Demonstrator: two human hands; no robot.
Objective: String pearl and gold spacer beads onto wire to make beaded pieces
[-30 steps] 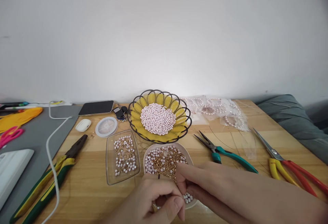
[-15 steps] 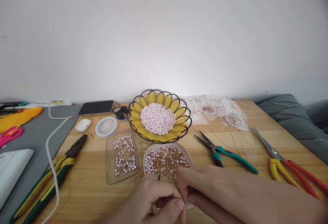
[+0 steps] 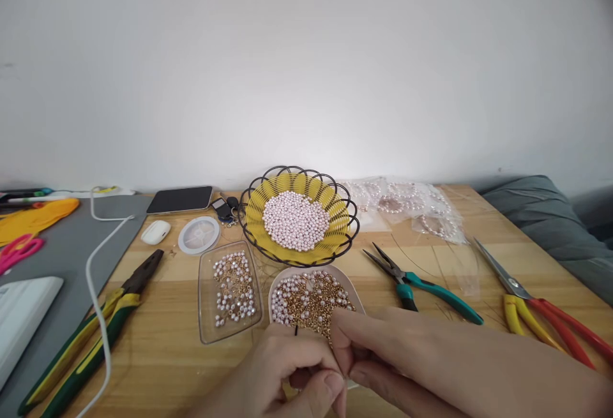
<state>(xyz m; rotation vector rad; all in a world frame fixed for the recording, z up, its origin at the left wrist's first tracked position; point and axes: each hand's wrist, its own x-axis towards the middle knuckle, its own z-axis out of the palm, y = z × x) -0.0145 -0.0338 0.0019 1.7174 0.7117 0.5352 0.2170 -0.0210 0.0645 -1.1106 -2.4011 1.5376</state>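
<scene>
My left hand (image 3: pixel 306 370) and my right hand (image 3: pixel 378 351) meet at the front edge of a pale dish (image 3: pixel 355 297) of gold and pearly beads. Thumb and fingers of both hands are pinched together, fingertips touching. Whatever lies between them is too small or hidden to make out. Left of the dish is a clear tray (image 3: pixel 205 303) with pearl and gold beads. Behind stands a yellow basket (image 3: pixel 338 220) with a black looped rim, holding many pinkish pearl beads (image 3: pixel 295 220).
To the right lie teal needle-nose pliers (image 3: pixel 407 277), scissors (image 3: pixel 522 297) with red and yellow handles, and plastic bags (image 3: pixel 407 204) of beaded strands. On the left are green-yellow pliers (image 3: pixel 115 316), a white cable (image 3: pixel 98 303), a phone (image 3: pixel 179 200), an earbud case (image 3: pixel 156 233) and a spool (image 3: pixel 198 235).
</scene>
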